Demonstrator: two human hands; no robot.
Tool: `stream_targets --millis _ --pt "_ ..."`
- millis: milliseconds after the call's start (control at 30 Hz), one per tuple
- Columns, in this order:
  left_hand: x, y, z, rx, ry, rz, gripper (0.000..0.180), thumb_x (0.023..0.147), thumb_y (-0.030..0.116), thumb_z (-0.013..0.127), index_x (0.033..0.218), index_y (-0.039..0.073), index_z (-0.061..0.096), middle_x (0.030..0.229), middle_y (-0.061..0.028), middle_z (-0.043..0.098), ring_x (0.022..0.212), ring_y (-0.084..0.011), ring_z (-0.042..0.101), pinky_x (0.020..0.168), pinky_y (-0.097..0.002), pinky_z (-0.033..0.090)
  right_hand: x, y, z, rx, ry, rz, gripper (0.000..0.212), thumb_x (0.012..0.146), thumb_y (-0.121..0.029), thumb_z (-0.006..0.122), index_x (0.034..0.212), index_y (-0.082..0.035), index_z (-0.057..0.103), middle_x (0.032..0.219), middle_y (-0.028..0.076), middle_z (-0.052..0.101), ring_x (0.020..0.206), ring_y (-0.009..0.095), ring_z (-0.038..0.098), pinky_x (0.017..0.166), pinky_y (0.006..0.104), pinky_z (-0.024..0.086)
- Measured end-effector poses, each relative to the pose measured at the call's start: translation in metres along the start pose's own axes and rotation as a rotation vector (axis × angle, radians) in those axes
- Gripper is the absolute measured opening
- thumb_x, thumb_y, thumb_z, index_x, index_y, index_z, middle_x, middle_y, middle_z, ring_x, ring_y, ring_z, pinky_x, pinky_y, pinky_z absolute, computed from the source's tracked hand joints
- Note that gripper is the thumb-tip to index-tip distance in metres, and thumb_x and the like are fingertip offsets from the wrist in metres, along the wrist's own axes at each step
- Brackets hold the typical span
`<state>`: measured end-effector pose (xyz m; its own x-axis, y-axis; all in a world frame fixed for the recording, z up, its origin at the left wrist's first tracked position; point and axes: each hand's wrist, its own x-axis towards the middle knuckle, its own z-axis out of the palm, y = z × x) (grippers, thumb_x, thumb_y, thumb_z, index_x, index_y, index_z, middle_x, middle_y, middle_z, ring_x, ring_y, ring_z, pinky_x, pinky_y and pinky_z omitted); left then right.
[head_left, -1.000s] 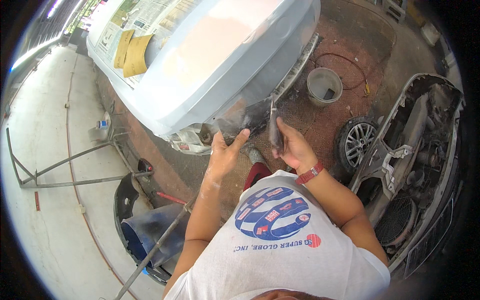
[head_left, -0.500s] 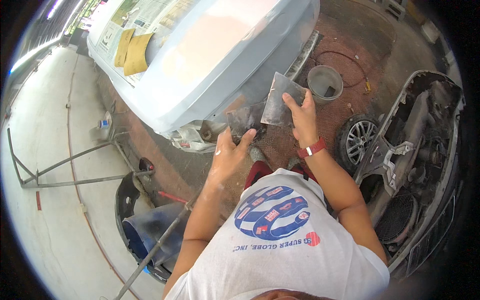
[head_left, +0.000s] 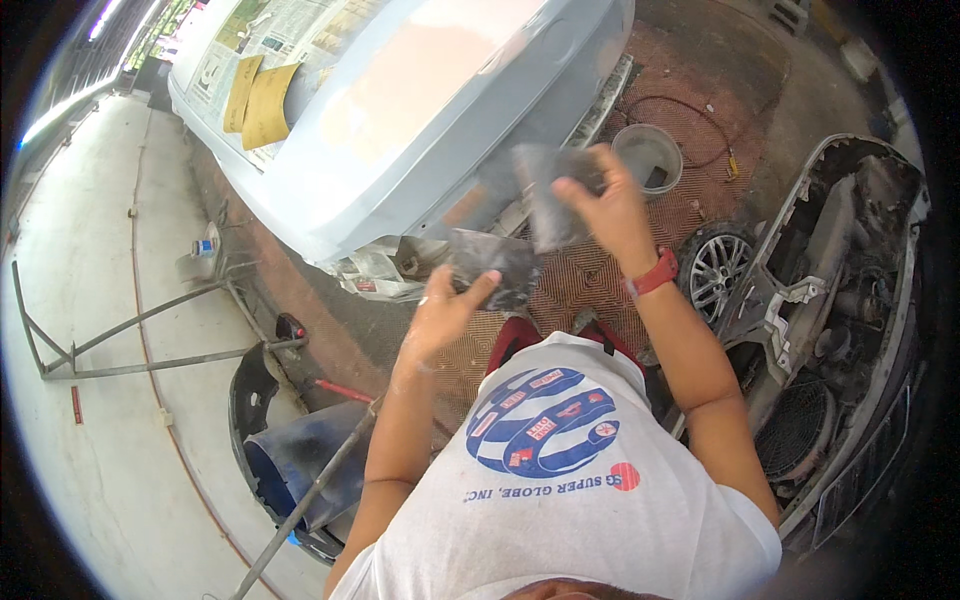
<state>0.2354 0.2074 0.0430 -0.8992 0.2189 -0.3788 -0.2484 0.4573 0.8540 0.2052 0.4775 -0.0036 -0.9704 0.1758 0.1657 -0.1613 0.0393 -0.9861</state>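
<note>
My left hand point(head_left: 440, 315) holds a dark grey sheet of sandpaper point(head_left: 492, 265) by its lower edge, thumb on top. My right hand point(head_left: 605, 205), with a red band at the wrist, is raised higher and grips a second dark grey sheet point(head_left: 552, 195) that hangs from its fingers. The two sheets are apart. Both hands are in front of a pale blue car body point(head_left: 400, 120) with a patch of pinkish filler on its panel.
Masking paper and yellow sheets point(head_left: 255, 100) cover the car's glass. A white bucket point(head_left: 648, 155) stands on the red brick floor. A stripped car front with a wheel point(head_left: 715, 270) is at right. A metal stand point(head_left: 130, 330) and a blue bumper part point(head_left: 300, 460) lie at left.
My right hand has lifted its sheet up and away to the right. The two sheets, together a second ago near the car's lower edge, are now separated.
</note>
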Motion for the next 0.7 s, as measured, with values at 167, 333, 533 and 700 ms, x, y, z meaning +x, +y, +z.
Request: stream_targets --millis 167,333,533,700 --pt "0.016 -0.025 -0.014 -0.614 0.158 -0.097 0.054 0.093 0.013 0.082 0.134 -0.01 0.054 0.125 -0.022 0.067 0.111 -0.0273 0.07 0.098 -0.0383 0.057 -0.025 0.014 -0.006 0.38 -0.253 0.201 0.038 0.094 -0.015 0.081 0.126 0.0 0.069 0.112 0.005 0.076 0.099 0.015 0.072 0.093 0.0344 0.057" --pt "0.011 0.013 0.0 -0.023 0.487 -0.011 0.042 0.099 0.023 0.076 0.125 -0.007 0.065 0.116 -0.0186 0.074 0.104 -0.0257 0.072 0.094 -0.0382 0.055 -0.052 0.017 -0.006 -0.256 -0.458 0.084 0.041 0.097 -0.015 0.072 0.138 -0.01 0.069 0.109 0.01 0.075 0.102 0.024 0.072 0.091 0.0402 0.058" --pt "0.016 -0.023 0.011 0.25 0.117 0.405 0.032 0.099 0.021 0.072 0.117 -0.005 0.071 0.11 -0.0204 0.077 0.1 -0.032 0.074 0.091 -0.0418 0.055 -0.083 -0.032 0.05 -0.587 -0.143 -0.57 0.044 0.094 -0.01 0.06 0.138 -0.016 0.067 0.117 0.015 0.07 0.109 0.036 0.069 0.086 0.0458 0.058" --pt "0.002 -0.003 0.027 0.287 0.217 0.141 0.046 0.094 0.025 0.08 0.127 -0.004 0.068 0.121 -0.0205 0.074 0.113 -0.0336 0.069 0.104 -0.0434 0.049 -0.067 0.097 -0.007 -0.761 -0.253 0.377 0.048 0.098 -0.007 0.057 0.146 -0.011 0.057 0.114 0.022 0.073 0.102 0.043 0.07 0.086 0.0496 0.057"
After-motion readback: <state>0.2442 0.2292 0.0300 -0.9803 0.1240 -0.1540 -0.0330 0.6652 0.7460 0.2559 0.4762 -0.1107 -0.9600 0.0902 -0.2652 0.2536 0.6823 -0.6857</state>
